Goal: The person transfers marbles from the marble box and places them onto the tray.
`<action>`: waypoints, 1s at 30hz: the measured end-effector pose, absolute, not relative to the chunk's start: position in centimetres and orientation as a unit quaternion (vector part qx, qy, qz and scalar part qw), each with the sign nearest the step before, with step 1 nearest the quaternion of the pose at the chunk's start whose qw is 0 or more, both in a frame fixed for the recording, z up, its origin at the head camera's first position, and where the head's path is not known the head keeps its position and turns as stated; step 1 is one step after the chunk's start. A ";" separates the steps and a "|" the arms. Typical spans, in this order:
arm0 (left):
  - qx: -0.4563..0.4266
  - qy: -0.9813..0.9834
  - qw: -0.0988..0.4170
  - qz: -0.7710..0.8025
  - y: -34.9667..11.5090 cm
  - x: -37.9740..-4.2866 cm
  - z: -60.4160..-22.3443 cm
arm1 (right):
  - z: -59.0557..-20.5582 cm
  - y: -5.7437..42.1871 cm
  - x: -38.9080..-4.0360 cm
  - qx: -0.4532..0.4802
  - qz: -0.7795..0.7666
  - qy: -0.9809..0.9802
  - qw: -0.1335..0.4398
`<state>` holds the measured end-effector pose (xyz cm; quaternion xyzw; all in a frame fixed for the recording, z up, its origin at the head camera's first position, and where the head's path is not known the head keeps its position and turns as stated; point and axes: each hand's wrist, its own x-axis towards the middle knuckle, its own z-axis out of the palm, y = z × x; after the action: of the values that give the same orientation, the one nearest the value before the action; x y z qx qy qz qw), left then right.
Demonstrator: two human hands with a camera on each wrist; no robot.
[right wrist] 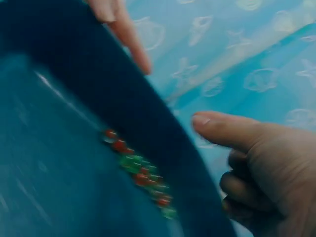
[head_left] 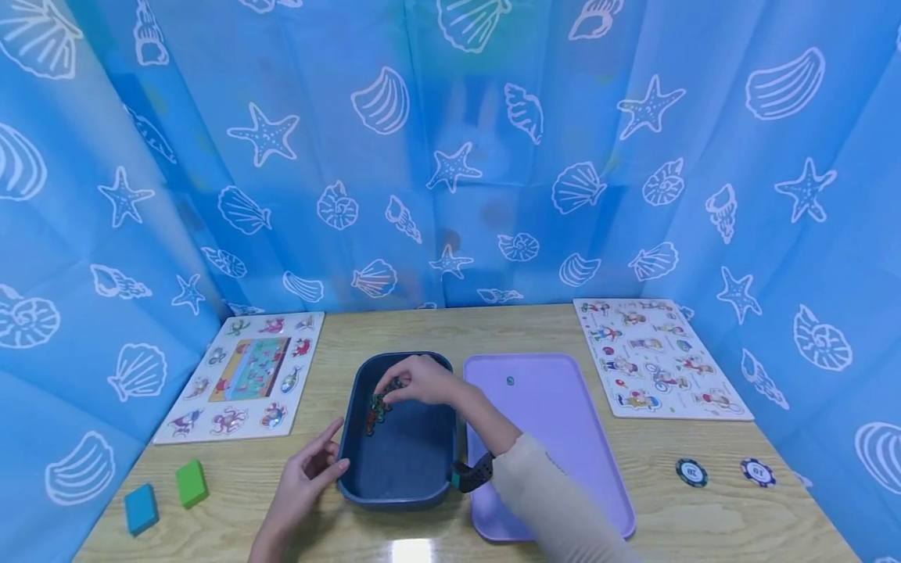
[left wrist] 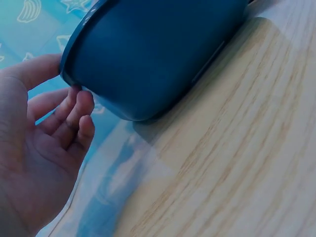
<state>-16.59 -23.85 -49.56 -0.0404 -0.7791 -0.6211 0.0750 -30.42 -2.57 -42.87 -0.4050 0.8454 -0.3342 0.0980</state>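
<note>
A dark blue rectangular bin (head_left: 404,469) stands on the wooden table. Small shiny red and green beads (right wrist: 143,177) lie in a line along the foot of its left wall. My right hand (head_left: 425,381) reaches into the bin's far left part, fingertips right over the beads (head_left: 371,422). In the right wrist view, its thumb (right wrist: 222,129) is apart from the bent fingers, and no bead shows between them. My left hand (head_left: 310,473) is at the bin's left side, loosely bent, with fingertips against the rim and outer wall (left wrist: 128,74).
Right of the bin is a lilac tray (head_left: 549,438) with one small green bead (head_left: 510,381). Picture puzzle boards lie at left (head_left: 303,367) and right (head_left: 662,328). A blue block (head_left: 141,509), a green block (head_left: 192,483) and two poker chips (head_left: 691,472) flank the front. A blue curtain (head_left: 450,219) hangs behind.
</note>
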 end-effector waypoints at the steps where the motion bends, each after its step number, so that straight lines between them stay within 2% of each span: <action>1: -0.048 -0.777 0.072 -0.623 -23.9 -16.6 -49.6 | -43.2 -3.3 -30.4 -0.412 -0.326 0.844 0.108; 5: -0.068 -0.764 0.043 -0.640 -24.0 -16.6 -49.6 | -44.8 -5.2 -30.3 -0.424 -0.283 0.849 0.140; 10: -0.073 -0.745 0.004 -0.663 -24.0 -16.4 -49.5 | -46.1 -6.1 -30.1 -0.422 -0.256 0.857 0.148; 30: -0.052 -0.739 -0.021 -0.671 -24.1 -16.4 -49.0 | -46.2 -7.4 -29.8 -0.429 -0.209 0.867 0.143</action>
<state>-16.43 -24.07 -49.04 -0.0518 -0.7395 -0.6709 -0.0207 -29.80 -7.36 -46.20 -0.4291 0.8670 -0.2091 0.1433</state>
